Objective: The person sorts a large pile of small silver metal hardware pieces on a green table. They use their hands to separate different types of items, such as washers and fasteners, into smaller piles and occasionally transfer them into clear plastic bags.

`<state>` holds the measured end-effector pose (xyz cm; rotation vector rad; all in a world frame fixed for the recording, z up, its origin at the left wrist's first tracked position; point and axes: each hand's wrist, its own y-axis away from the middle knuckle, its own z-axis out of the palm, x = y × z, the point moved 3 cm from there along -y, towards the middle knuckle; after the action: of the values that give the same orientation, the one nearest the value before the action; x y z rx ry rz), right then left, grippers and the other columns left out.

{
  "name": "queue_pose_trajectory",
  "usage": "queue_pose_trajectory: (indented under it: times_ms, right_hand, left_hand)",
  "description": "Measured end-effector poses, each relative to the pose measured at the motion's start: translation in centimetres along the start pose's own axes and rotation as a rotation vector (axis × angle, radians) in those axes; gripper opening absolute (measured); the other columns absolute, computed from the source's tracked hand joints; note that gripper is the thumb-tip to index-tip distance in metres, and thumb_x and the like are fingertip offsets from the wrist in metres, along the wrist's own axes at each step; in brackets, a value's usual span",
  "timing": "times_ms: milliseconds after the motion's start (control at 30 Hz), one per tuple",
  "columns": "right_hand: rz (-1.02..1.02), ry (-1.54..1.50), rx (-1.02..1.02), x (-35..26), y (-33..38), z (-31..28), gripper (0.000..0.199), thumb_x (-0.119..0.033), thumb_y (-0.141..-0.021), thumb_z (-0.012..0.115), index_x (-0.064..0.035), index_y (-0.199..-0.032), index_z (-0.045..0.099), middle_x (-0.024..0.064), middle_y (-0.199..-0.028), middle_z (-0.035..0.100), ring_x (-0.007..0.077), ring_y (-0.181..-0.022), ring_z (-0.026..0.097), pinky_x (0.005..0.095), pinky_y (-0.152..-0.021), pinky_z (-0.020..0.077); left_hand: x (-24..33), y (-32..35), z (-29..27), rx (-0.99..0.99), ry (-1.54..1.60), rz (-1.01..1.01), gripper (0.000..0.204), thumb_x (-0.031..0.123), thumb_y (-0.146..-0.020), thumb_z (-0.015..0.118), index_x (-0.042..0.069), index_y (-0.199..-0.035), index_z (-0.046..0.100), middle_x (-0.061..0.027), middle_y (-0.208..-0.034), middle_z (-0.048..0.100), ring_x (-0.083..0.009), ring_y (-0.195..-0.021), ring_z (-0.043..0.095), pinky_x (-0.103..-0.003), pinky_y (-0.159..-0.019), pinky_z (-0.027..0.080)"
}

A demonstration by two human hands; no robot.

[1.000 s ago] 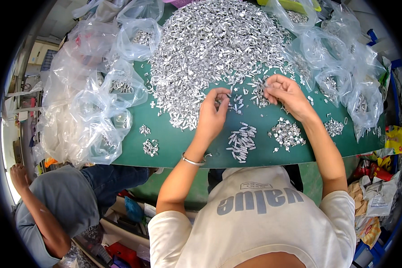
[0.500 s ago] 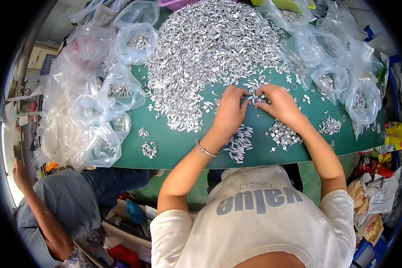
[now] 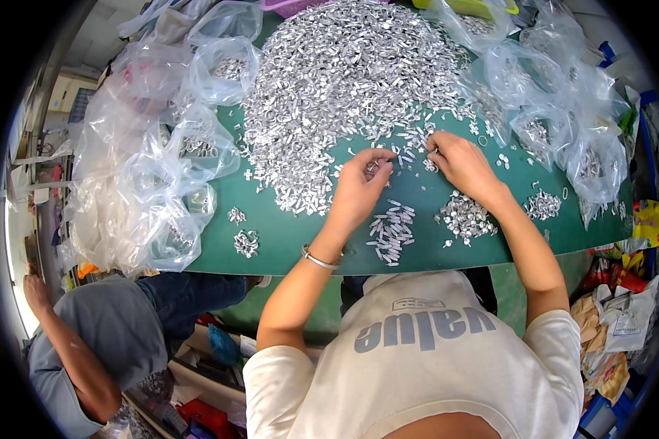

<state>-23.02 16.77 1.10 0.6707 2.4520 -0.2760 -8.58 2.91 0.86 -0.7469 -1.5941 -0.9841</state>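
Note:
A big heap of small silvery metal parts covers the far half of a green table. My left hand rests at the heap's near edge, fingers curled over a few loose parts. My right hand lies just to its right, fingertips pinching at parts on the green surface. Near the front edge sit small sorted piles: one below my left hand, one below my right wrist, one further right. A silver bangle circles my left wrist.
Clear plastic bags with metal parts are piled along the left side and the right side of the table. Two tiny piles lie at the front left. Another person in a grey shirt sits at lower left.
My left hand has moved left, away from my right hand, after the two came together half a second ago. My right hand stays at the heap's edge.

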Motion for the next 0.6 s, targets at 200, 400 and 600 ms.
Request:
queue_pose_trajectory:
  times_ms: [200, 400, 600]
  right_hand:
    - [-0.054, 0.112, 0.007, -0.2, -0.3, -0.1, 0.013, -0.01, -0.087, 0.061, -0.0013, -0.088, 0.051, 0.0171, -0.088, 0.062, 0.0404, -0.081, 0.061, 0.0492, -0.066, 0.0471]
    - [-0.029, 0.175, -0.007, -0.1, 0.1, -1.0, 0.015, -0.01, -0.088, 0.06, -0.0003, -0.088, 0.05, 0.0183, -0.088, 0.062, 0.0412, -0.081, 0.061, 0.049, -0.067, 0.0469]
    - [0.028, 0.052, -0.007, 1.6, -0.1, -1.4, 0.016, -0.014, -0.09, 0.06, -0.0006, -0.089, 0.051, 0.0183, -0.087, 0.062, 0.0402, -0.081, 0.061, 0.0482, -0.067, 0.047]
  left_hand:
    - [0.5, 0.2, -0.1, 0.038, 0.16, -0.041, 0.021, 0.006, -0.094, 0.059, -0.003, -0.113, 0.063, 0.0038, -0.082, 0.057, -0.003, -0.071, 0.046, -0.018, -0.062, 0.037]
    - [-0.4, 0.5, -0.6, 0.014, 0.279, -0.064, 0.024, 0.007, -0.094, 0.059, -0.004, -0.114, 0.061, 0.0026, -0.079, 0.056, -0.0057, -0.069, 0.047, -0.019, -0.063, 0.039]
    - [-0.3, 0.6, -0.1, -0.016, 0.379, -0.103, 0.025, 0.009, -0.094, 0.059, -0.004, -0.116, 0.06, 0.0012, -0.081, 0.057, -0.0067, -0.07, 0.048, -0.02, -0.064, 0.04]
